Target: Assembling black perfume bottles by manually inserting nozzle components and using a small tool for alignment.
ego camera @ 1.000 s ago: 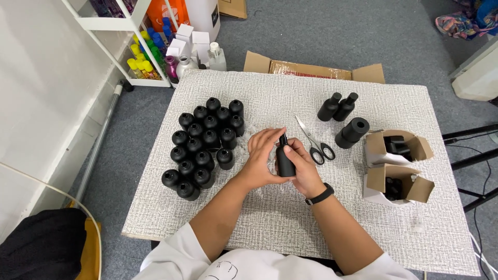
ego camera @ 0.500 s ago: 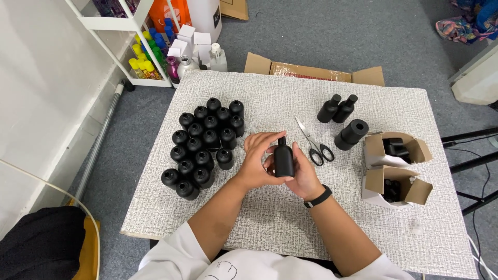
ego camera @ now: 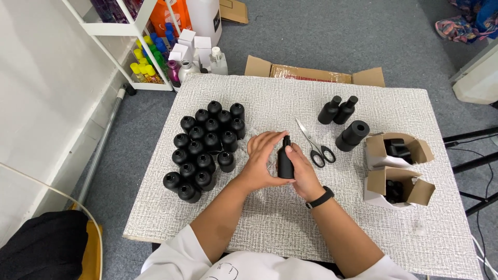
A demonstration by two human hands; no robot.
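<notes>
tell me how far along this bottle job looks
Looks done: a block of black bottles stands grouped at the left of the table. In hand: the left hand and right hand hold one upright bottle. Possibly left: two bottles and a cylinder stand apart at the right, and two open boxes hold dark items.

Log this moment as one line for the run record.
left hand: cups black bottle | right hand: grips same bottle, upright | left: cluster of black bottles | right: scissors
</notes>
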